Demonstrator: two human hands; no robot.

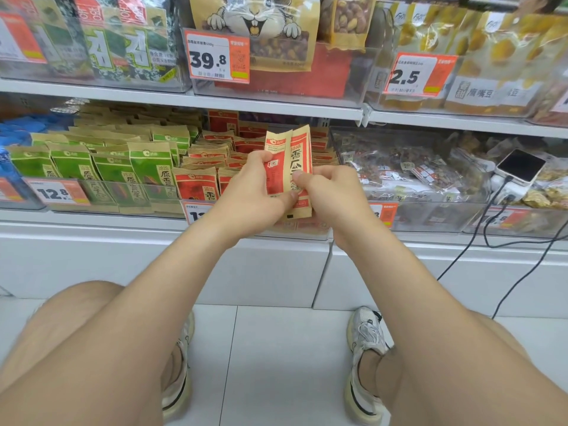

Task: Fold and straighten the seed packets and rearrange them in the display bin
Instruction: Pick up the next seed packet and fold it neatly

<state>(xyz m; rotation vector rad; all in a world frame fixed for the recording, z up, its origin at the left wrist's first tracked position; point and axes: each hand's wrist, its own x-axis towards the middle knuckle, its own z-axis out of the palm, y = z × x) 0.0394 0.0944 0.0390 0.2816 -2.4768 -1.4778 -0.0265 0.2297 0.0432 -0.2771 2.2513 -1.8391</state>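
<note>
In the centre of the frame both hands hold 1 red and brown paper seed packet (287, 155) upright, lifted in front of the clear plastic display bin (313, 229) on the lower shelf. The left hand (258, 182) has its fingers curled round the left edge of the packet. The right hand (327, 187) pinches the lower right part, with the thumb in front. The packet is bent along its length, so I judge that the 2 hands hold it free of the bin to have room to press it flat. The other red paper packets (212, 159) stand in rows in the bin behind. A gap for this one is probably there, but the hands hide it. In the bin to the left, the green paper packets (140, 167) stand in neat rows.
</note>
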